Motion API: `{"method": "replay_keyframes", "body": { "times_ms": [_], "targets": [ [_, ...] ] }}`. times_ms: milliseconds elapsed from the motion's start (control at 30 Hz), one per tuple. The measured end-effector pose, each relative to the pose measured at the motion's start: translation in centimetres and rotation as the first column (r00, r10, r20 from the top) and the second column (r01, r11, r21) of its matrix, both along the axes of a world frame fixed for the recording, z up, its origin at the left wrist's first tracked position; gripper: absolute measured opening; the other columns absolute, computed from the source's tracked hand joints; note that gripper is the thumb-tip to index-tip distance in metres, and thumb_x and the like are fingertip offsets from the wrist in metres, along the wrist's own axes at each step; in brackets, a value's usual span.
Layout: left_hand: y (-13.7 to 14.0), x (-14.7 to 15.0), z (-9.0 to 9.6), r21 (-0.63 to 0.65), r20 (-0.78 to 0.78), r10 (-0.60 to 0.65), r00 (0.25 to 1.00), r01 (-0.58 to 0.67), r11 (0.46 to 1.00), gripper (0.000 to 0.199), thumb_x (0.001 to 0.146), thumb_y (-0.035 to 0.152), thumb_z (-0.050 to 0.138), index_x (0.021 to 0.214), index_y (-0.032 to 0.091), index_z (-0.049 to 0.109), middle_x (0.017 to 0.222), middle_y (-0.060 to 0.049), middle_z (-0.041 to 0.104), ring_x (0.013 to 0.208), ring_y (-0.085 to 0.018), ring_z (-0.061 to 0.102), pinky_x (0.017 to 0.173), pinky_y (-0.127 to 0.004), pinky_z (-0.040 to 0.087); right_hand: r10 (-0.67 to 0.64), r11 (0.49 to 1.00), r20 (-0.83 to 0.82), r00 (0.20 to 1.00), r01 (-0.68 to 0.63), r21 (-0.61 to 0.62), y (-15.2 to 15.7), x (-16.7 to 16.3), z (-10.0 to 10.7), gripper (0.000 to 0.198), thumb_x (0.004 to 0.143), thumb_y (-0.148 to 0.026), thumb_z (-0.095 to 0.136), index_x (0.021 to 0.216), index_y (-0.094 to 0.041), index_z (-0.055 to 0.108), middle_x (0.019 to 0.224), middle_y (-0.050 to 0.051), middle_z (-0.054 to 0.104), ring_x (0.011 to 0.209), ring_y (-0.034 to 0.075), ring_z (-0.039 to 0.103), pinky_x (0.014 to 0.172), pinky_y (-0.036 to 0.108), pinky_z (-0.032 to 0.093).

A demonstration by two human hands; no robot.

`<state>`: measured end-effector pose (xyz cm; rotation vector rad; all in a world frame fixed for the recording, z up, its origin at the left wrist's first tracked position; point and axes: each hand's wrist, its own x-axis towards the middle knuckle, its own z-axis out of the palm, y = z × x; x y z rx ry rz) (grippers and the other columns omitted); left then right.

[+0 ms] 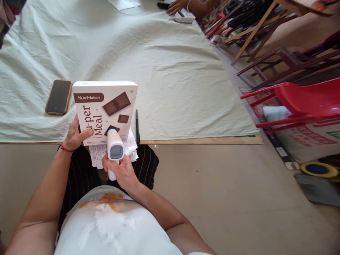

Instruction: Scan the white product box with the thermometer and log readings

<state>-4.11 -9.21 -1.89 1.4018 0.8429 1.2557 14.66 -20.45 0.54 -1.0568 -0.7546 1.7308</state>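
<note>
My left hand (75,134) grips the lower left side of a white NutriMotion meal box (117,120), its thumb lying across the front. Chocolate pieces and brown lettering are printed on the box, which stands tilted at the table's near edge. Wrapped round the handle of a white infrared thermometer (114,140) is my right hand (122,171). The thermometer's blue-framed screen faces me, and its nose points at the lower front of the box. Handwritten paper sheets (97,156) show below the box, partly hidden by it and the thermometer.
A phone (58,97) lies left of the box, a black pen (137,126) to its right, both on the pale tablecloth (172,78). Across the table another person's hand (176,6) rests near a white device (184,16). A red chair (305,99) and folding wooden chairs stand at right.
</note>
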Motion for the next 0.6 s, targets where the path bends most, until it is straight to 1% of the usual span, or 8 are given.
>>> {"method": "replay_keyframes", "body": {
  "times_ms": [267,600],
  "targets": [
    [-0.01,-0.06,-0.10,-0.015,0.002,0.008,1.000,-0.008,1.000,0.055,0.075,0.050,0.092,0.114,0.018,0.070,0.107,-0.009,0.076,0.090,-0.026,0.072,0.075,-0.037,0.060,0.007,1.000,0.010,1.000,-0.007,0.017,0.04,0.05,-0.10,0.028,0.068,-0.038,0.078,0.082,-0.024,0.059,0.061,-0.006,0.056,0.057,0.012,0.045,0.059,0.032,0.040],
    [0.00,0.10,0.10,-0.006,0.006,0.002,1.000,-0.002,1.000,0.054,0.076,0.050,0.092,0.114,0.019,0.070,0.108,-0.009,0.076,0.090,-0.025,0.072,0.077,-0.037,0.061,-0.002,1.000,-0.010,1.000,0.002,-0.003,0.02,0.01,0.09,0.029,0.066,-0.037,0.077,0.083,-0.024,0.058,0.061,-0.007,0.055,0.056,0.012,0.046,0.058,0.031,0.038]
  ]
}}
